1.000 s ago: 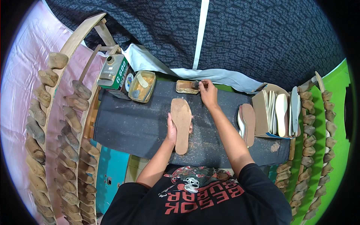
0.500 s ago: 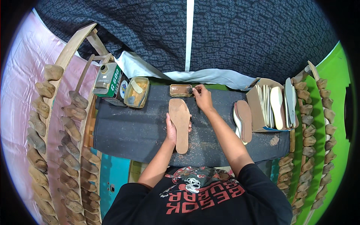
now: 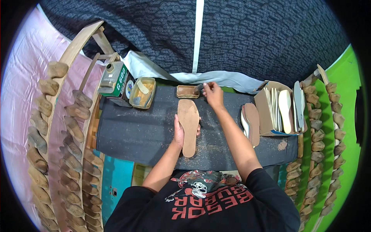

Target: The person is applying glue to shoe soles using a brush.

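Note:
A brown shoe insole (image 3: 188,125) lies upright in my left hand (image 3: 179,131), thumb along its left edge and fingertips showing at its right edge. Just beyond its wide end stands a small shallow rectangular tray (image 3: 188,96) with brown, wet-looking contents. My right hand (image 3: 212,94) is at the tray's right end, its fingers pinched on a small dark, soft-looking wad (image 3: 199,88). Whether that is a sponge or a rag, I cannot tell. The wad is at the tray's right rim.
Left of the tray are a yellowish tub (image 3: 153,93) with a pale scraper and a green-and-grey metal can (image 3: 116,83). Stacked insoles (image 3: 253,125) lie beside a cardboard box (image 3: 266,120) of insoles at right. Racks of wooden shoe lasts (image 3: 71,127) flank the dark cloth-covered table (image 3: 123,135).
My right hand has lifted slightly up and right at the tray, with the dark wad still in its fingers. My left hand and the insole have shifted a little to the right.

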